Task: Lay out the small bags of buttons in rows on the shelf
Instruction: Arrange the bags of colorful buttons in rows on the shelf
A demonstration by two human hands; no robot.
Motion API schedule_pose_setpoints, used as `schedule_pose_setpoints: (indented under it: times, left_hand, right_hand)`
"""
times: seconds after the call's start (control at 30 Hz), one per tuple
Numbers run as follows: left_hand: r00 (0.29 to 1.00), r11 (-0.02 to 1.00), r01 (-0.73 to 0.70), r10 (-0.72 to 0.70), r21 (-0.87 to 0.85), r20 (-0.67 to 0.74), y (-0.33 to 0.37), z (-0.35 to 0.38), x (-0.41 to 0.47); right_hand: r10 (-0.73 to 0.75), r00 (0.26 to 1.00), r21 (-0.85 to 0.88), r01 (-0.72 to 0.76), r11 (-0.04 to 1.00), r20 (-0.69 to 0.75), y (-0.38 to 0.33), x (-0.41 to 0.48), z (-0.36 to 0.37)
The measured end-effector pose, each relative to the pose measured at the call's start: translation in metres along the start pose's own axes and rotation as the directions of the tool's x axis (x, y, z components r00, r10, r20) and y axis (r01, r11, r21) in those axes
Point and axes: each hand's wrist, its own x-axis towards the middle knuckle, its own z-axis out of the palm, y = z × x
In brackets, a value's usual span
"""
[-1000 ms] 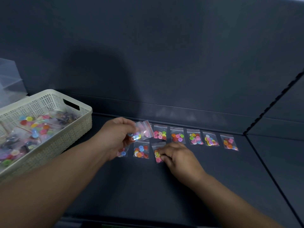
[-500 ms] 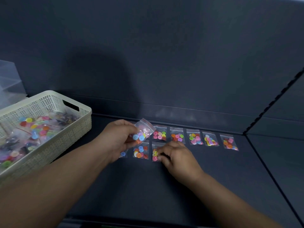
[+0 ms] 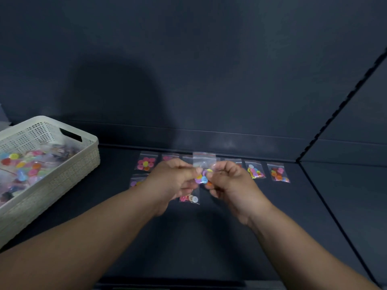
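A small clear bag of coloured buttons [image 3: 204, 166] is held upright above the dark shelf [image 3: 240, 227]. My left hand [image 3: 173, 181] pinches its left side and my right hand [image 3: 232, 183] pinches its right side. Behind the hands a back row of button bags lies on the shelf, with bags visible at the left [image 3: 146, 162] and at the right [image 3: 255, 170], [image 3: 278, 173]. A front row shows one bag at the left [image 3: 137, 181] and one under the hands [image 3: 190, 197]. My hands hide the middle bags.
A cream perforated basket [image 3: 69, 164] with several more button bags stands at the left of the shelf. A dark back wall rises behind the rows. A slotted upright [image 3: 335, 114] and a shelf seam run along the right side.
My right hand lifted off the front-row bag and took the right side of the bag in my left hand. The bag now stands upright between both hands.
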Motion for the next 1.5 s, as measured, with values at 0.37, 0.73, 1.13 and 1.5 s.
schedule_pose_setpoints:
  times: [0.37, 0.73, 1.13, 1.5]
  left_hand:
    - [0.859, 0.228, -0.415, 0.417, 0.881, 0.297, -0.044, -0.006, 0.008]
    - [0.857, 0.117, -0.426, 0.369, 0.897, 0.359, -0.058, -0.002, 0.015]
    - [0.851, 0.115, -0.447, 0.361, 0.887, 0.382, -0.055, 0.001, 0.011]
    - [0.786, 0.092, -0.412, 0.539, 0.907, 0.302, -0.003, -0.039, -0.005]
  right_hand:
    - [-0.333, 0.937, -0.985, 0.145, 0.093, 0.107, 0.021, -0.01, -0.067]
    - [-0.214, 0.85, -0.865, 0.5, 0.036, 0.482, 0.044, 0.003, -0.073]
    - [-0.197, 0.861, -0.876, 0.482, 0.022, 0.469, 0.046, 0.003, -0.069]
    - [-0.356, 0.763, -0.808, 0.588, 0.035, 0.54, 0.002, 0.012, -0.009]
